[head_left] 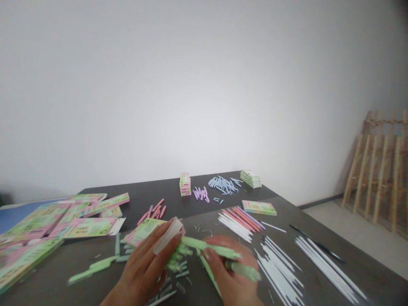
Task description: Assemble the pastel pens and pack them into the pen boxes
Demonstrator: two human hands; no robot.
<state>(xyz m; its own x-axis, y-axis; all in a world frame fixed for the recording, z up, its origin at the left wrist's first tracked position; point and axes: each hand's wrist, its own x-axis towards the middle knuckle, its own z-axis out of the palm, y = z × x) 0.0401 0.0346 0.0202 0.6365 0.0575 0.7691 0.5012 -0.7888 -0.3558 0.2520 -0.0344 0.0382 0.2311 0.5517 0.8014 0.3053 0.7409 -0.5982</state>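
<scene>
Well in from the desk's (143, 192) right edge, your right grip (235, 282) pinches green pens (195, 243), the upper pointing lengthwise left at the carton (144, 230) your left grip (145, 259) clasps.

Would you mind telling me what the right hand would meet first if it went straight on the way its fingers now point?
Probably the green-and-pink cardboard box held in the left hand, just beyond the light-green pen-like sticks in the right hand; depth is unclear, so the left hand might come first.
</scene>
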